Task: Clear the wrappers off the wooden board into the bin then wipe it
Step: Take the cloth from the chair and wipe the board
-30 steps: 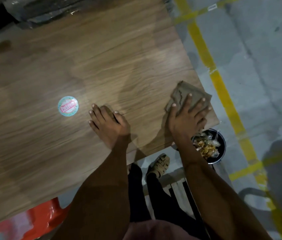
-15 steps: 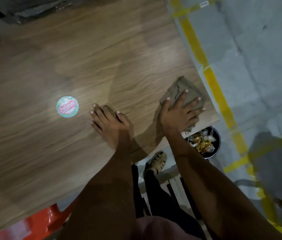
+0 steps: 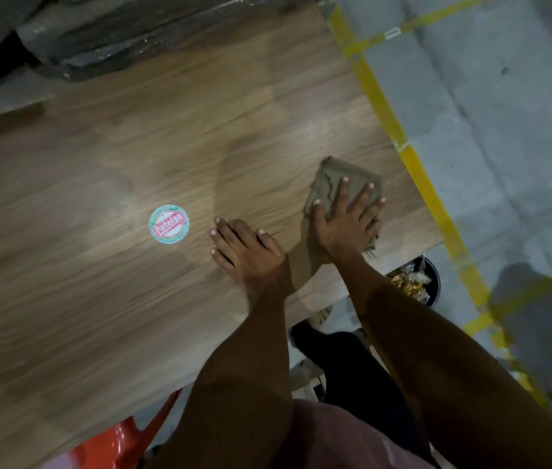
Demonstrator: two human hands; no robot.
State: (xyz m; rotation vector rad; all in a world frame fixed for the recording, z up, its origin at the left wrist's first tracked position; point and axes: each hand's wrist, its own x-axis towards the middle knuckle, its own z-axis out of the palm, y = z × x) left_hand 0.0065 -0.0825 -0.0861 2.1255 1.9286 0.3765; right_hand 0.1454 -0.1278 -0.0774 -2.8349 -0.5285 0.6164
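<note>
Your right hand [image 3: 344, 225] presses the cloth [image 3: 342, 187] flat, fingers spread, near the board's [image 3: 132, 316] corner above the bin [image 3: 432, 282]; left hand [image 3: 247, 252] flat. Overshoot, and the cloth could drop off.

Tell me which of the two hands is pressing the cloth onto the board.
The right hand: its spread fingers lie flat on the grey cloth near the wooden board's right edge. The left hand rests on bare wood beside it.

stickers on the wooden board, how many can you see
1: the round sticker lies flat on the wooden board, just beyond the left hand. The arms may hide more.
</note>
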